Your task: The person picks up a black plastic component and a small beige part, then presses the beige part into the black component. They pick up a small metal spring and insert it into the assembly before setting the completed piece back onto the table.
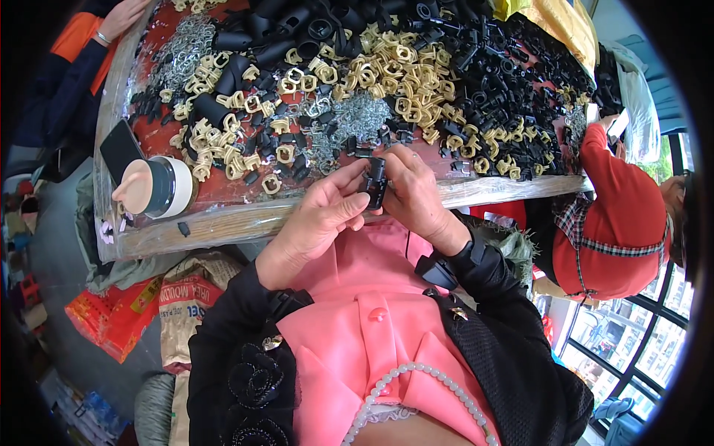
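Close to the table's near edge, a small black plastic part point(375, 183) stands between my two hands; its exact kind I cannot make out. My left hand point(325, 214) is closed on it, thumb across its lower side and fingers behind. Against its right side, my right hand point(411, 192) is closed too, its fingertips partly hidden. Just beyond lies a heap of small silvery metal pieces point(359, 119). Farther back is a big pile of cream-coloured plastic clips point(405, 74), with black plastic parts point(491, 97) heaped to its right.
On the table point(216, 227), a lidded cup point(169, 186) stands at the left beside a dark phone point(123, 149). Black tubes point(279, 30) lie at the back. A person in red point(617, 223) works at the right; another person's arm point(115, 26) rests at the far left. Sacks point(195, 297) stand below.
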Available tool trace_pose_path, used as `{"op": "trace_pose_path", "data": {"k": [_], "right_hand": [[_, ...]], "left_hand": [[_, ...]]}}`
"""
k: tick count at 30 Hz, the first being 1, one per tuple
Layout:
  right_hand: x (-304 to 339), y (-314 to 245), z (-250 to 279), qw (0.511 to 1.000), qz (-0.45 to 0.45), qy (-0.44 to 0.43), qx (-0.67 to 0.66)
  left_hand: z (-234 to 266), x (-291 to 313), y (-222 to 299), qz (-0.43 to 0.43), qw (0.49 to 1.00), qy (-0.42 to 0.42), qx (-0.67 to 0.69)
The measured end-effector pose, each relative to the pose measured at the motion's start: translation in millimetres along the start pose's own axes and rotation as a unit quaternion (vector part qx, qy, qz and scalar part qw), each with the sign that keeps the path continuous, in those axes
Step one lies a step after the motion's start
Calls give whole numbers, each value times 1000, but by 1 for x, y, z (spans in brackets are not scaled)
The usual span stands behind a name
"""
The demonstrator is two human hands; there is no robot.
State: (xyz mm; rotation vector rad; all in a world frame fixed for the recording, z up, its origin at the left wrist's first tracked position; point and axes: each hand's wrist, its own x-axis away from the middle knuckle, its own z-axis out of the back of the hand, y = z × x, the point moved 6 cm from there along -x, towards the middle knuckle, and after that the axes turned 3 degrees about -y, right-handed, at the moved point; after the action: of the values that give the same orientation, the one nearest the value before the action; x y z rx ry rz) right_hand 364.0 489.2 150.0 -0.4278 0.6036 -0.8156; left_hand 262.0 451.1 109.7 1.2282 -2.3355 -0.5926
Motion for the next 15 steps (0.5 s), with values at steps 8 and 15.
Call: {"op": "trace_pose_path", "data": {"k": [8, 15], "right_hand": [[0, 3, 3, 999, -21, -30, -32], [4, -5, 23, 988, -23, -19, -149]], "left_hand": [[8, 0, -4, -1, 1000, 16, 5], [17, 2, -5, -4, 998, 66, -17]]}}
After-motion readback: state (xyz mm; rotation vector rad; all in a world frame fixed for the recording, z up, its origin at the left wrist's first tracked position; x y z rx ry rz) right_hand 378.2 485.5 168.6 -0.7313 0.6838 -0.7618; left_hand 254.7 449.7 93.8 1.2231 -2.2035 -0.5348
